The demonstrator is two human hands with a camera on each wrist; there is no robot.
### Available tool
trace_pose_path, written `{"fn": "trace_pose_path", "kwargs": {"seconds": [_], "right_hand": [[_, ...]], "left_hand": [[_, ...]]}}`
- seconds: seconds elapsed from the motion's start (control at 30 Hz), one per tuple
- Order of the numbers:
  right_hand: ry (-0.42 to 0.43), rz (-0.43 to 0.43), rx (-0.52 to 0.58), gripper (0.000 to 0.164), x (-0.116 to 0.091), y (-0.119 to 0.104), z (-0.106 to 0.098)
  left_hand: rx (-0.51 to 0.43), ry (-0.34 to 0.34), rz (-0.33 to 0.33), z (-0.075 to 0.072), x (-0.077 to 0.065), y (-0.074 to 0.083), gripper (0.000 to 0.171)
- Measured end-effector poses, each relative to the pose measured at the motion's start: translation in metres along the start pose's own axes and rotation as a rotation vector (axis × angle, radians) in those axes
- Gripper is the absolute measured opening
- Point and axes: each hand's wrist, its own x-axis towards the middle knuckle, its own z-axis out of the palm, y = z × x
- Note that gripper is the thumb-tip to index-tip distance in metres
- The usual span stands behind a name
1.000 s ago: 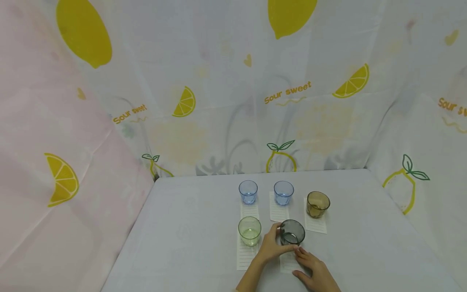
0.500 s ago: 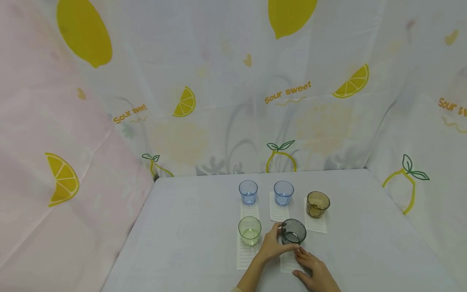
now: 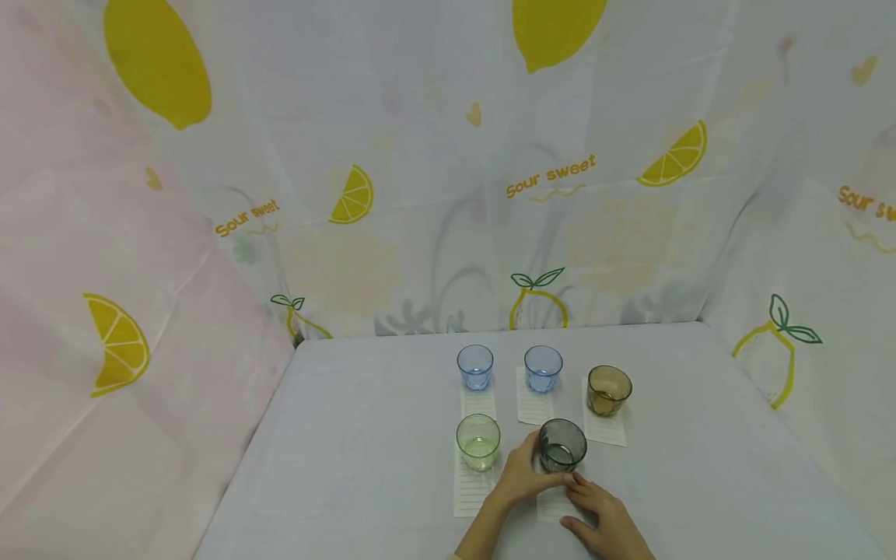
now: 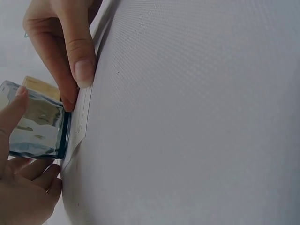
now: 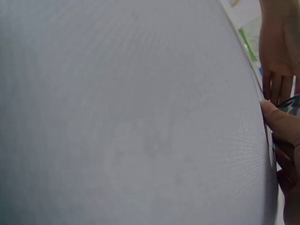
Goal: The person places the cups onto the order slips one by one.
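Note:
In the head view my left hand (image 3: 521, 474) holds a smoky grey glass (image 3: 562, 445), fingers on its far left side and thumb across the near side. The glass stands upright at the far end of a lined paper slip (image 3: 554, 507). My right hand (image 3: 605, 519) is at the slip's right edge, its fingertips by the glass's base and the left thumb tip. The left wrist view shows the right hand's fairly straight fingers (image 4: 70, 96) on the paper beside the glass (image 4: 37, 122). A green glass (image 3: 479, 443) is just left of the left hand.
Two blue glasses (image 3: 475, 369) stand at the back, and a brown glass (image 3: 609, 391) at the right. Paper slips (image 3: 603, 430) lie under or beside these glasses. A white cloth (image 3: 350, 451) covers the table, with lemon-print curtains (image 3: 420, 194) behind and on both sides.
The grey glass has shifted very slightly to the right in the left hand. The right hand stays at the slip's edge, and the other glasses have not moved.

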Motion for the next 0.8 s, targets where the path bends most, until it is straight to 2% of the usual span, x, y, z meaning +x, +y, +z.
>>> {"fn": "trace_pose_path", "kwargs": {"seconds": [0.43,0.8], "right_hand": [[-0.001,0.017,0.024,0.043,0.0,-0.0003,0.0006],[0.016,0.031,0.036,0.042,-0.0006,0.0,0.0019]], "left_hand": [[0.081,0.036,0.004,-0.0005,-0.0028,-0.001,0.068],[0.068,0.056,0.012,-0.0002,-0.005,0.0005,0.067]]}}
